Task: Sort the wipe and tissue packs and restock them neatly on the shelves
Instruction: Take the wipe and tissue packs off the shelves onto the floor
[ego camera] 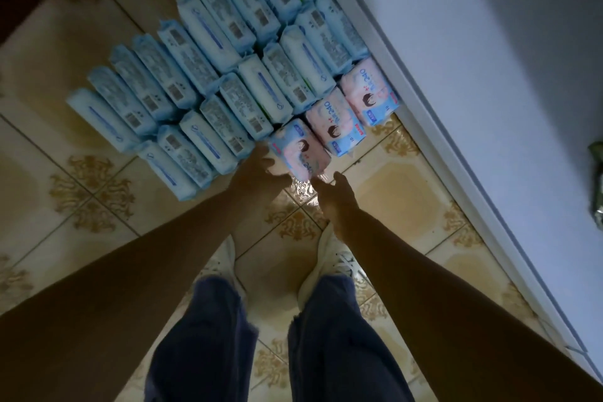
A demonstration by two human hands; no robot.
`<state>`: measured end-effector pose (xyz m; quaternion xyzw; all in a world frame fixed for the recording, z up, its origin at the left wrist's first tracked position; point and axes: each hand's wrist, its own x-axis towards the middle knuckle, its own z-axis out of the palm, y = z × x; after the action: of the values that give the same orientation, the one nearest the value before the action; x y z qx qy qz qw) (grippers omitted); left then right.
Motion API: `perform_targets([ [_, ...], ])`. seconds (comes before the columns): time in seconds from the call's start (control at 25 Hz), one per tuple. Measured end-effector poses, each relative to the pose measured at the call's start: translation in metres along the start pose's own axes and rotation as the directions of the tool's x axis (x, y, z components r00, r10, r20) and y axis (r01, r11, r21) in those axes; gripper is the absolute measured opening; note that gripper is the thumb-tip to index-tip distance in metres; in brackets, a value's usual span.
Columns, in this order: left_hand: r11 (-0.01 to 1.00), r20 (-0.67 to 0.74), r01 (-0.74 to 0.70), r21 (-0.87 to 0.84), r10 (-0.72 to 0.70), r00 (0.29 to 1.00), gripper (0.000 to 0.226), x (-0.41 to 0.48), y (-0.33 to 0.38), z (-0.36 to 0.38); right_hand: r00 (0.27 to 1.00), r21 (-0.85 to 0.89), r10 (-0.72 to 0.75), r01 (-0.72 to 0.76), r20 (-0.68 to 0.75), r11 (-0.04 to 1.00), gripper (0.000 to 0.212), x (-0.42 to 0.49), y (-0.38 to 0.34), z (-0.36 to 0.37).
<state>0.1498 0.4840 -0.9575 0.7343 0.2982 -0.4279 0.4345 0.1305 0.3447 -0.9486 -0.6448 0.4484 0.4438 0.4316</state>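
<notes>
Standing on a glossy tiled floor [401,186], the person reaches down with both bare arms. The tiles are cream and beige, square, with gold scrollwork at the corners and dark grout lines, and the light is dim.

The left hand [257,173] holds the near left end of a pink pack [301,153], with its fingers curled round that end. The pack is soft and pillow-shaped, wrapped in shiny film printed with a cartoon face and blue bands. It sits low over the floor at the near end of the pink row. The right hand [336,196] is just beside the pack's right end with relaxed fingers. Whether it touches the film cannot be told.

Beyond the grip and to its right, two more pink packs [336,121] lie side by side, running toward a smooth white shelf [489,75] with a raised edge. Beyond the grip and to its left, many blue packs [195,75] stand on edge in two slanting rows, pressed together. They are oblong with crimped ends, and some show barcodes and small print. A few green-edged packs sit at the far end.

Nearer than the grip are pale shoes [336,258] and frayed dark blue trousers [202,336]. Far right of the grip, a crinkled green packet [598,186] rests on the shelf.
</notes>
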Motion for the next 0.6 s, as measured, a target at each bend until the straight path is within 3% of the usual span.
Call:
perform_targets([
  [0.04, 0.986, 0.040, -0.044, 0.160, 0.038, 0.998, 0.080, -0.017, 0.006, -0.010, 0.995, -0.263, -0.101, 0.091, -0.025, 0.961, 0.073, -0.017, 0.000, -0.009],
  [0.08, 0.942, 0.075, -0.139, 0.306, 0.121, 0.990, 0.079, -0.032, 0.009, -0.021, 0.976, -0.524, -0.217, 0.173, -0.024, 0.834, 0.079, -0.036, -0.003, -0.018],
  [0.16, 0.705, 0.105, -0.308, 0.639, 0.316, 0.943, 0.081, -0.075, 0.031, -0.045, 0.895, -0.846, -0.443, 0.278, 0.056, 0.454, 0.089, -0.083, -0.016, -0.039],
  [0.24, 0.391, 0.098, -0.318, 0.864, 0.487, 0.868, 0.086, -0.124, 0.062, -0.067, 0.796, -0.927, -0.585, 0.322, 0.156, 0.192, 0.095, -0.142, -0.040, -0.057],
  [0.28, 0.294, 0.087, -0.290, 0.911, 0.550, 0.831, 0.088, -0.150, 0.078, -0.078, 0.759, -0.938, -0.625, 0.325, 0.184, 0.119, 0.096, -0.173, -0.055, -0.067],
  [0.4, 0.192, 0.082, -0.289, 0.938, 0.687, 0.722, 0.092, -0.247, 0.130, -0.121, 0.646, -0.957, -0.737, 0.291, 0.198, -0.003, 0.092, -0.289, -0.102, -0.099],
  [0.6, 0.042, 0.075, -0.379, 0.924, 0.955, 0.288, 0.102, -0.392, 0.196, -0.183, 0.474, -0.977, -0.856, 0.140, 0.206, -0.158, 0.076, -0.478, -0.141, -0.148],
])
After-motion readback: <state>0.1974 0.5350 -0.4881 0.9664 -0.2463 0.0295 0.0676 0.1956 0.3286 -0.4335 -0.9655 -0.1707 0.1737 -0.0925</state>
